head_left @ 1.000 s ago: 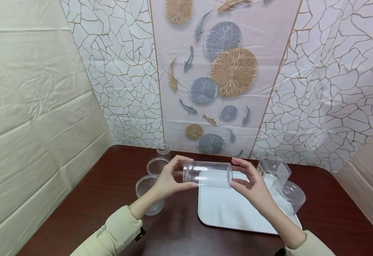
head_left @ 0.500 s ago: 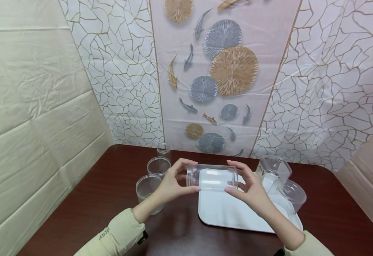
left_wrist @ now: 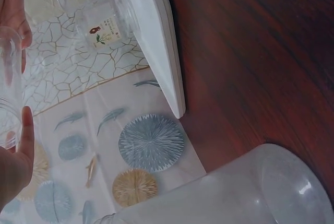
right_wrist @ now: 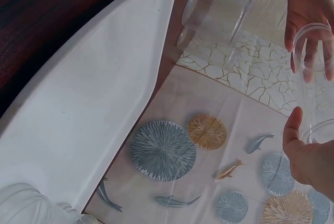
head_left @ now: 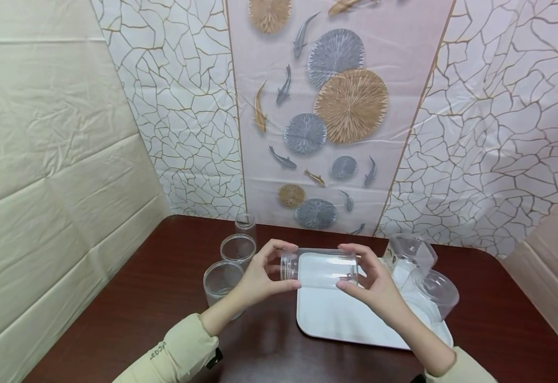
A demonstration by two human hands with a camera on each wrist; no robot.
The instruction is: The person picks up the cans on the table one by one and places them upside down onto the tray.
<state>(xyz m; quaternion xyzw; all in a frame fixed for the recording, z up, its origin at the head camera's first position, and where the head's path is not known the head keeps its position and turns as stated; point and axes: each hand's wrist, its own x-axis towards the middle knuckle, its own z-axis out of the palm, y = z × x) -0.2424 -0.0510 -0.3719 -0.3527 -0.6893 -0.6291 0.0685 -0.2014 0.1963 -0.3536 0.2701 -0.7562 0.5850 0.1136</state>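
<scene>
One clear cylindrical jar [head_left: 319,268], lying sideways in the air, held at both ends; seen in the head view across the left part of the tray; ridged neck to the left, base to the right. Two bare hands: left hand [head_left: 261,274], gripping the neck end, thumb below and fingers above; right hand [head_left: 377,281], gripping the base end in like manner. Two pale sleeves, the left sleeve [head_left: 183,346] bearing small dark lettering, the right sleeve [head_left: 460,368] partly out of frame. Three further clear jars, upright, mouths up, in a row left of the held jar: front jar [head_left: 222,279], partly hidden by the left forearm; middle jar [head_left: 238,248]; back jar [head_left: 246,224], the narrowest. Whether these touch one another, cannot be told. One white tray [head_left: 324,316], rounded corners, raised rim. At least two clear containers at its right side: a labelled container [left_wrist: 104,25], neck end toward the tray; a round container [head_left: 439,292], just beside it, nearer the wearer. One dark red-brown tabletop [head_left: 149,298], beneath all. One pink panel [head_left: 269,175], printed with fish and round leaves, behind.
</scene>
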